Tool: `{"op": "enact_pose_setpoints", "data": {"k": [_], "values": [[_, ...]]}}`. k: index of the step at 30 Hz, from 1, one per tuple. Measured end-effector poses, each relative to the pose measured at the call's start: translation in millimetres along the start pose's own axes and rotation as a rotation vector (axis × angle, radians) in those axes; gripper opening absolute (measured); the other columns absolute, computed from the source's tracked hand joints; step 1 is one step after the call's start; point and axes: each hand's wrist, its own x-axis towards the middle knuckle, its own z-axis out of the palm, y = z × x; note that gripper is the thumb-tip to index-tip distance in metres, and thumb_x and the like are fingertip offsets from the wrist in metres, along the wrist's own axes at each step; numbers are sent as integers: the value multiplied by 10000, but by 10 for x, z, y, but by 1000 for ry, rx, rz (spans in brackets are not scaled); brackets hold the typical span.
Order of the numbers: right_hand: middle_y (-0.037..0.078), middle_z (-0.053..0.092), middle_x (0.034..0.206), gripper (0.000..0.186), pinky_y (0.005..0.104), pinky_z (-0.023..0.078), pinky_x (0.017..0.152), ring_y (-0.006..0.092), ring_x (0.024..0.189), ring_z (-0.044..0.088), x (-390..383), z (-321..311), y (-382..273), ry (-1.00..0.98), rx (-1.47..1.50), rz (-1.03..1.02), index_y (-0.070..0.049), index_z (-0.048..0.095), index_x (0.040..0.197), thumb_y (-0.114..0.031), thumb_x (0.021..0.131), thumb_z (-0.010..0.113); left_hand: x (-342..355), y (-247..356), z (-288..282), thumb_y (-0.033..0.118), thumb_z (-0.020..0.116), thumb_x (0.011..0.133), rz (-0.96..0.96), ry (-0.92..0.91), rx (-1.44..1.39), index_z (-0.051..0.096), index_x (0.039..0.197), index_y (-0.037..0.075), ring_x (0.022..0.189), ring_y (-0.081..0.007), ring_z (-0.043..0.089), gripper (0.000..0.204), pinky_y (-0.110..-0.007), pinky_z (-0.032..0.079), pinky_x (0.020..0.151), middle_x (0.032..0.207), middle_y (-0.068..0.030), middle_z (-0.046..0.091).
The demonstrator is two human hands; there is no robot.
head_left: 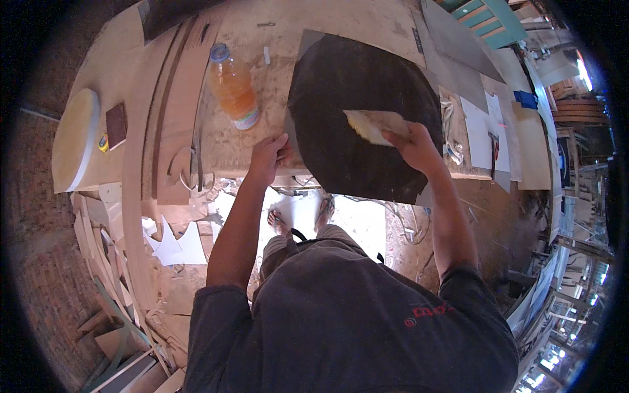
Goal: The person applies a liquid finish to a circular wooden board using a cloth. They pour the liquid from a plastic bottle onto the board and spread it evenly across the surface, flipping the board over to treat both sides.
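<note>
A black sheet (pixel 363 85) with a rounded outline lies on a grey sheet (pixel 306 49) and hangs over the bench's near edge. Above it, my right hand (pixel 416 147) grips a flat, tan, angular piece with a ragged yellowish edge (pixel 373 126); its material I cannot make out. My left hand (pixel 270 159) is closed, thumb on top, beside the left edge of the sheets at the front of the bench. Whatever its fingers may hold is hidden. A clear plastic bottle of orange liquid (pixel 232 90) lies or leans just beyond that hand; which, I cannot tell.
On the left of the wooden bench (pixel 262 42) are a round pale disc (pixel 75 141), a dark red-brown block (pixel 116 126), a tape measure (pixel 103 142) and long boards (pixel 147 98). White sheets (pixel 478 131) lie at the right. Offcuts (pixel 177 242) litter the floor.
</note>
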Motion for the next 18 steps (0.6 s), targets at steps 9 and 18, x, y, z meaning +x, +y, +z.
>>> {"op": "enact_pose_setpoints", "data": {"k": [9, 18], "values": [[99, 708, 1082, 292, 461, 563, 824, 315, 1009, 679, 538, 324, 62, -44, -793, -353, -185, 734, 1100, -120, 871, 564, -50, -28, 108, 216, 652, 955, 62, 109, 12, 647, 1048, 54, 723, -141, 598, 187, -299, 524, 651, 825, -19, 596], [113, 727, 996, 351, 488, 553, 827, 340, 938, 699, 904, 428, 287, 0, -736, -297, -214, 756, 1085, -116, 776, 620, -25, -69, 110, 203, 665, 952, 62, 65, -13, 650, 1059, 38, 698, -135, 593, 197, -281, 520, 626, 812, -21, 595]]}}
